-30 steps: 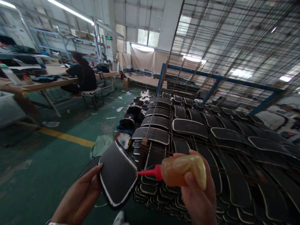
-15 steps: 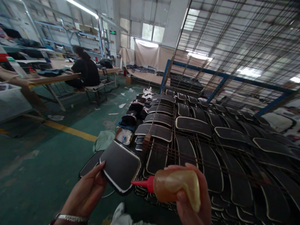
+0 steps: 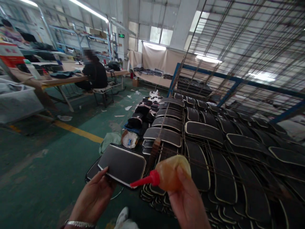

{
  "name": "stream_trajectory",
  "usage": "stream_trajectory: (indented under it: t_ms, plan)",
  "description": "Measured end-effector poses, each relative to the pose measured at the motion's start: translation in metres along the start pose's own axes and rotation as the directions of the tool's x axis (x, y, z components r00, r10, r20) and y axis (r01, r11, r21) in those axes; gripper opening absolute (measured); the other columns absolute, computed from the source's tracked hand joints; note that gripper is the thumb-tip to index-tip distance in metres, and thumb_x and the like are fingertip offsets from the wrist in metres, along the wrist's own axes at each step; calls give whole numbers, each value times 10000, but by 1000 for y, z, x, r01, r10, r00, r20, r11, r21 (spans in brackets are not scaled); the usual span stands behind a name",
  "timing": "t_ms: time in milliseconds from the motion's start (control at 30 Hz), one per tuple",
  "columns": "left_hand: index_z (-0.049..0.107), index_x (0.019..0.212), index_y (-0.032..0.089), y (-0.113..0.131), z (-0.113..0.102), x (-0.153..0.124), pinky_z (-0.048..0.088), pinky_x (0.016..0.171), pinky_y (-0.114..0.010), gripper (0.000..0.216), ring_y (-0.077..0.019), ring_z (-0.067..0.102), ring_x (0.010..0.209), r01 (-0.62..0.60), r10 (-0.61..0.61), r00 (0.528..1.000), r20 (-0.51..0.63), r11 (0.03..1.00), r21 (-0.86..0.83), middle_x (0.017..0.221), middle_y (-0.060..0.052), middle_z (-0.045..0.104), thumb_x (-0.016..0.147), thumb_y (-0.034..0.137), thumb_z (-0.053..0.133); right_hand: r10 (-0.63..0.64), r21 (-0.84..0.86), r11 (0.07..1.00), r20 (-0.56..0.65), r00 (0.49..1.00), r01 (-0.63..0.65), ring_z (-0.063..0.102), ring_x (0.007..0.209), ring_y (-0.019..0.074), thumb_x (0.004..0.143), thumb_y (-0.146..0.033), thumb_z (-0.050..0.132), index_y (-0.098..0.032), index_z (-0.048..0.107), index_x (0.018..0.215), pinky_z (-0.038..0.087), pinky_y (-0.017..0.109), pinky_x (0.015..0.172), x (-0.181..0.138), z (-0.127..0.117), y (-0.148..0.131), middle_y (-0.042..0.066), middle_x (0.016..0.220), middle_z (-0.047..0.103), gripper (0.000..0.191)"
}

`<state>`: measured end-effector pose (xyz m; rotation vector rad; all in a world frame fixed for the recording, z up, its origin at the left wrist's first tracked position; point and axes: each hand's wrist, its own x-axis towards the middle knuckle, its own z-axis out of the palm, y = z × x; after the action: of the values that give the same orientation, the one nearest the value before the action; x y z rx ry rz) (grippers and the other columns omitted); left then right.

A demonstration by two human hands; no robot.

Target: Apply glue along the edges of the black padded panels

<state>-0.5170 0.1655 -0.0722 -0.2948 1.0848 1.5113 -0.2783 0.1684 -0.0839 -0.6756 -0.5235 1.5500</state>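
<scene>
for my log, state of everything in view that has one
panel: held, pale line along border
bottle: tilted, red nozzle at the panel's edge
left hand: gripping the panel
right hand: gripping the bottle
other panels: stacked, pale-edged
co-worker: seated
ceiling light: lit

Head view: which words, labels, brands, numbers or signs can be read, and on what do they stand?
No text is legible.
Red-and-white sign, far left: pale marks, too blurred to read.
Green sign, in the background: too small to read.
Squeeze bottle in the right hand: no lettering shows.
Black panel in the left hand: no lettering shows.
</scene>
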Motion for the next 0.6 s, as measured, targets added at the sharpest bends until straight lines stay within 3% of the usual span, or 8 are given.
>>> stream_trajectory:
  t_ms: [200,300,367,467,533,600]
  plan:
    - [654,953,163,-3,-7,-8,689,527,-214,336,-126,782,573,-51,51,998,-34,999,-9,742,27,771,1018,-104,461,-225,-43,974,-215,951,221,791,1086,205,817,-449,978,-289,830,1080,669,261,906,30,21,-53,20,1189,816,341]
    - [633,912,189,-9,-2,-15,724,557,-253,365,-132,793,599,-95,94,994,-48,995,-19,746,52,779,990,-136,486,-321,-63,946,-293,901,317,788,1094,196,848,-425,960,-303,826,1093,675,243,887,30,9,-66,1,1202,812,305]
    - [639,893,189,-16,4,-20,741,592,-268,365,-135,798,618,-104,103,994,-48,994,-17,754,47,791,988,-133,495,-324,-53,944,-311,893,324,791,1087,196,863,-425,950,-302,827,1100,674,238,886,23,-5,-65,1,1202,813,294]
    - [649,815,199,-32,12,-22,734,620,-249,405,-134,787,605,-104,104,994,-33,995,4,703,33,790,964,-146,495,-239,-23,971,-189,952,239,797,1069,215,846,-474,959,-316,832,1095,675,265,893,5,-23,-46,12,1185,815,321]
    - [667,779,211,-45,15,-17,732,667,-242,402,-154,809,649,-92,90,995,37,995,29,700,16,805,919,-147,551,-72,-12,997,-39,997,72,786,1109,247,866,-557,927,-313,831,1122,671,332,950,-9,-27,-27,38,1217,804,367]
    - [721,824,228,-60,17,-9,734,730,-263,345,-210,850,768,-54,46,991,123,997,61,770,-7,837,858,-110,664,44,19,999,-20,999,-44,797,1077,270,878,-646,881,-288,826,1170,677,368,943,-19,-24,-8,66,1213,805,465]
